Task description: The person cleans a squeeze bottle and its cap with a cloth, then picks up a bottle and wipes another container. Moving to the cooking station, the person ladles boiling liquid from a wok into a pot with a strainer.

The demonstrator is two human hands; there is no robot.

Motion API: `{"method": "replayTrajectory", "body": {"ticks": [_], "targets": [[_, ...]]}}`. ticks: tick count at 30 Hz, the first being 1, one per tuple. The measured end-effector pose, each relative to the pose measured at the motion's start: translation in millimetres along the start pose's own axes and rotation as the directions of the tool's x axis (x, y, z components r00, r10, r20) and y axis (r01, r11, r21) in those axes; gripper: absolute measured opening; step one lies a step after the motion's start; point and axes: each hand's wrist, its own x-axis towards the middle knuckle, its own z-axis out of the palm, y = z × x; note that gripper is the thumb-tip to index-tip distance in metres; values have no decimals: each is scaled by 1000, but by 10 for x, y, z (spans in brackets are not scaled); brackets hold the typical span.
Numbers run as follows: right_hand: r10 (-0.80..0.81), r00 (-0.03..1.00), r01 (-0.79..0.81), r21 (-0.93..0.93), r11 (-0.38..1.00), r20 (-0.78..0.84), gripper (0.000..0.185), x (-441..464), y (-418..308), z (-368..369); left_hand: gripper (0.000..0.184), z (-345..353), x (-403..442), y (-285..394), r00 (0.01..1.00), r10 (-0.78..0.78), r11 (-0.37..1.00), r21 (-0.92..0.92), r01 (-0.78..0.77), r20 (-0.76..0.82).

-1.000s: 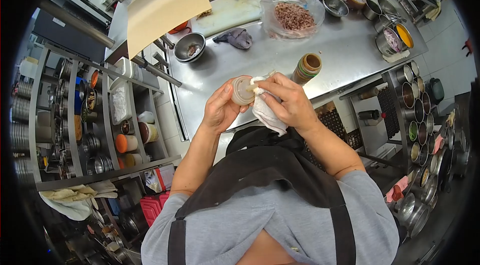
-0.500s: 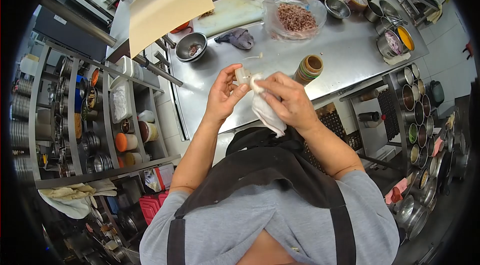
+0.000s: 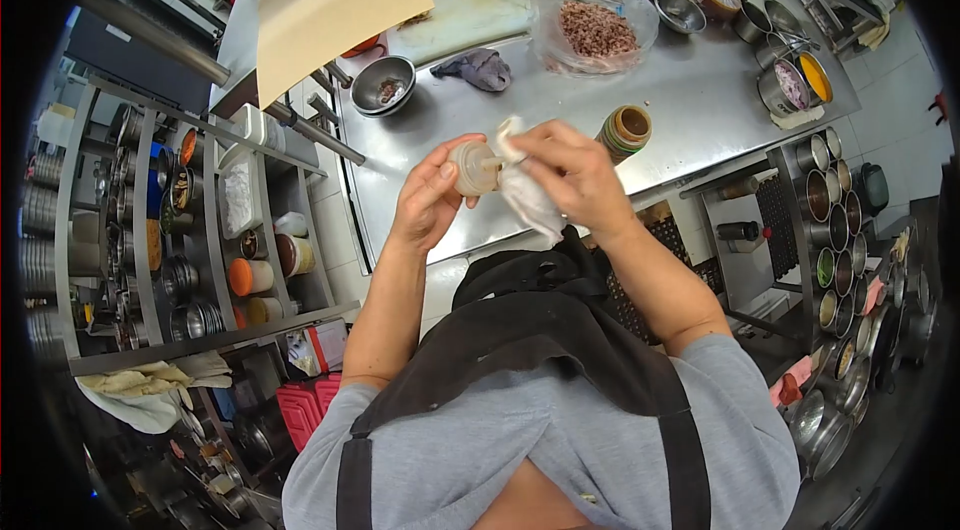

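Observation:
My left hand [image 3: 432, 192] grips a translucent squeeze bottle cap [image 3: 470, 168] by its round base, with its spout pointing right. My right hand [image 3: 575, 175] pinches a white cloth [image 3: 530, 195] against the spout, and the cloth's loose end hangs below my fingers. Just to the right, an open-topped bottle [image 3: 625, 133] with brown and greenish sides stands on the steel table [image 3: 690, 130]. Beyond my hands lies a crumpled grey-purple cloth [image 3: 478, 70].
Two stacked metal bowls [image 3: 383, 87] stand at the left. A plastic bag of chopped reddish pieces [image 3: 597, 30] sits at the back, beside a white cutting board [image 3: 475, 18]. Pots [image 3: 783, 88] line the table's right end. A shelf rack [image 3: 215, 260] stands at my left.
My left hand has turned the cap so its round base shows and the spout points to the cloth. The cloth in my right hand has shifted up along the spout.

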Motion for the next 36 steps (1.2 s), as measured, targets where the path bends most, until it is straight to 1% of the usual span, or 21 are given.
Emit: {"method": "replayTrajectory", "body": {"ticks": [1, 2, 4, 6, 7, 9, 10, 12, 14, 16, 17, 19, 21, 22, 23, 24, 26, 31, 33, 34, 36], "targets": [[-45, 999, 44, 50, 998, 23, 27, -12, -16, 68, 57, 5, 10, -18, 1000, -6, 1000, -1, 6, 7], [-40, 999, 39, 46, 998, 17, 27, -64, 9, 77, 57, 5, 16, -43, 1000, 24, 1000, -17, -24, 1], [32, 997, -22, -124, 992, 76, 28, -156, 75, 124, 57, 44, 27, -33, 998, 56, 998, -31, -56, -6], [35, 993, -21, -114, 993, 114, 27, -270, 104, 139, 58, 81, 5, 1, 990, 131, 990, -54, -133, -44], [47, 992, -39, -76, 996, 116, 26, -313, 122, 142, 58, 63, 6, 12, 990, 130, 990, -52, -133, -50], [85, 993, -82, -47, 996, 81, 25, -312, 91, 83, 57, 30, 55, 37, 993, 115, 973, -202, -108, 23], [82, 993, -79, -48, 996, 79, 25, -263, 44, 39, 57, 21, 61, 25, 993, 117, 973, -201, -110, 25], [136, 990, -137, -2, 991, -48, 25, -175, -83, -52, 57, 15, 76, -21, 996, 22, 923, -385, 13, 85], [122, 991, -124, -23, 992, -59, 25, -147, -176, -88, 54, 64, 92, -67, 995, 10, 925, -380, 28, 98], [-30, 999, 26, -98, 995, -41, 25, -115, -188, -69, 51, 107, 110, -125, 994, 0, 924, -379, 41, 107], [-66, 996, 59, -121, 991, -56, 26, -93, -155, -41, 50, 109, 117, -161, 996, -19, 928, -369, 49, 82], [-38, 998, 30, -149, 988, -46, 26, -117, -130, 19, 49, 99, 126, -222, 998, -39, 932, -357, 57, 55], [-15, 999, 8, -173, 985, -36, 26, -153, -141, 54, 46, 111, 159, -231, 999, -15, 870, -493, -9, -44], [-38, 998, 44, -149, 988, 46, 26, -207, -166, 65, 46, 135, 176, -217, 999, -16, 871, -491, -8, -45], [-62, 990, 78, -123, 989, 130, 26, -246, -176, 69, 44, 159, 189, -201, 994, -26, 894, -447, -24, -105], [-61, 989, 78, -122, 989, 133, 26, -267, -157, 75, 42, 180, 198, -183, 986, -32, 915, -401, -38, -167], [29, 998, -24, -100, 995, 49, 26, -280, -98, 80, 41, 134, 217, -199, 979, -37, 894, -445, -58, -202], [-45, 998, 36, -191, 981, -45, 27, -213, -49, 43, 36, 203, 186, -224, 962, -72, 836, -541, -86, -264], [-86, 994, 68, -216, 974, -74, 27, -169, -45, 90, 31, 291, 163, -241, 932, -140, 858, -511, -55, -334], [-125, 987, 98, -238, 966, -104, 26, -150, -41, 116, 31, 309, 157, -275, 931, -139, 858, -511, -57, -337], [-128, 985, 94, -260, 961, -117, 27, -94, -10, 147, 28, 346, 152, -331, 936, -112, 917, -399, -32, -334]]}}
